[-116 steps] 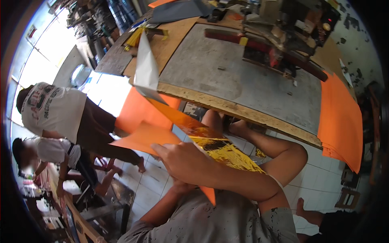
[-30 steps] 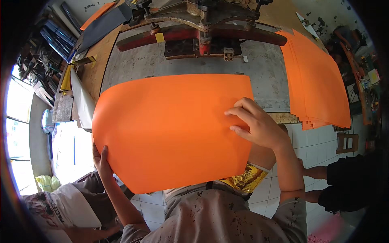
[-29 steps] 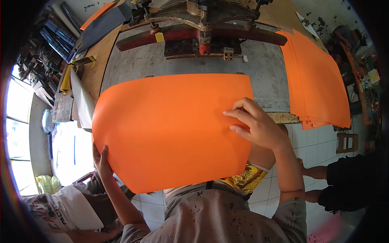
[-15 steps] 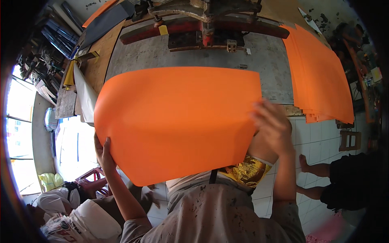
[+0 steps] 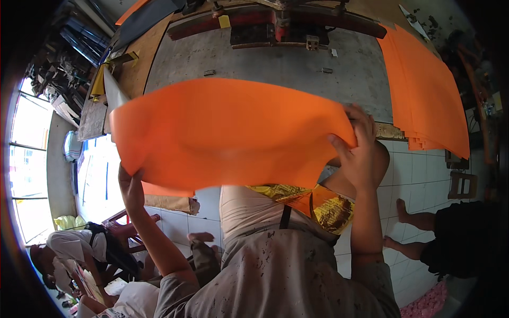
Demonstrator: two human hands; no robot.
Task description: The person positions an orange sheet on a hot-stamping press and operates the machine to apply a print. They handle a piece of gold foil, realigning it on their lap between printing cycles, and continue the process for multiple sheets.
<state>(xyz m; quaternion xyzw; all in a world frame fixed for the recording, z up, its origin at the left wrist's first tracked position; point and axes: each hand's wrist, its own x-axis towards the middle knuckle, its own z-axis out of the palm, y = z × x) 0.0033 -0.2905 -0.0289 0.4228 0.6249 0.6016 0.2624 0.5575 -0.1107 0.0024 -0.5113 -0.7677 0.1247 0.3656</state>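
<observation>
A large orange sheet (image 5: pixel 228 132) is held up in front of me, curved and sagging between my hands. At its lower left corner, my left hand (image 5: pixel 131 191) is closed with the thumb on the near face. My right hand (image 5: pixel 359 140) grips the upper right part, thumb in front and fingers behind the edge. The sheet hangs above my lap and the near side of a grey metal bed (image 5: pixel 249 66), hiding part of both. Below it, crinkled gold foil (image 5: pixel 334 212) lies over my lap, partly covered.
A press with a dark red bar (image 5: pixel 313 22) spans the far side of the bed. Small metal blocks (image 5: pixel 327 70) lie on it. Fanned orange sheets (image 5: pixel 429 90) are stacked at right. A stool (image 5: pixel 460 185) stands at right. People sit at lower left; another person's legs (image 5: pixel 411 246) show at right.
My right hand, blurred at the sheet's right edge before, now grips it. The sheet's lower edge has risen and the sheet bows more. The view has shifted, with the press higher in the picture.
</observation>
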